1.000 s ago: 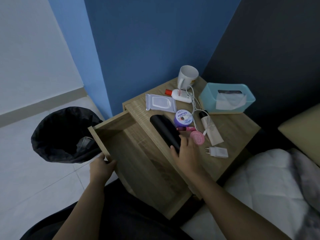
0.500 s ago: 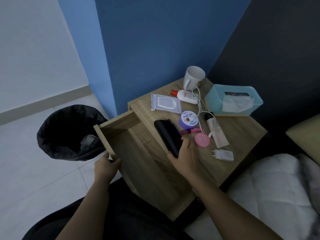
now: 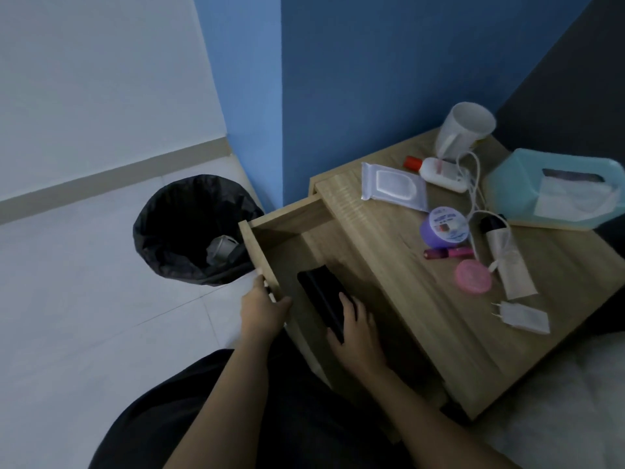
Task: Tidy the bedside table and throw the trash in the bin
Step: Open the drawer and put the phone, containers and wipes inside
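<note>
The wooden bedside table (image 3: 422, 299) has its drawer (image 3: 260, 245) pulled open. My left hand (image 3: 262, 308) grips the drawer's front edge. Down inside the drawer, my right hand (image 3: 355, 328) holds a long black case (image 3: 319, 292). On the tabletop lie a wipes packet (image 3: 392, 186), a white bottle with a red cap (image 3: 439, 169), a purple jar (image 3: 443, 226), a pink lip balm tube (image 3: 448, 253), a pink round tin (image 3: 472, 275), a grey tube (image 3: 507, 262), a white charger plug (image 3: 522, 316) and its cable (image 3: 473, 184). The black-lined bin (image 3: 189, 228) stands on the floor left of the drawer.
A white mug (image 3: 465, 130) and a teal tissue box (image 3: 554, 187) stand at the back of the table. Some crumpled trash (image 3: 220, 248) lies in the bin. Blue walls rise behind, and white bedding (image 3: 558, 418) lies to the right.
My right hand has carried the black case off the tabletop, leftward and down into the open drawer. My left hand stays on the drawer front.
</note>
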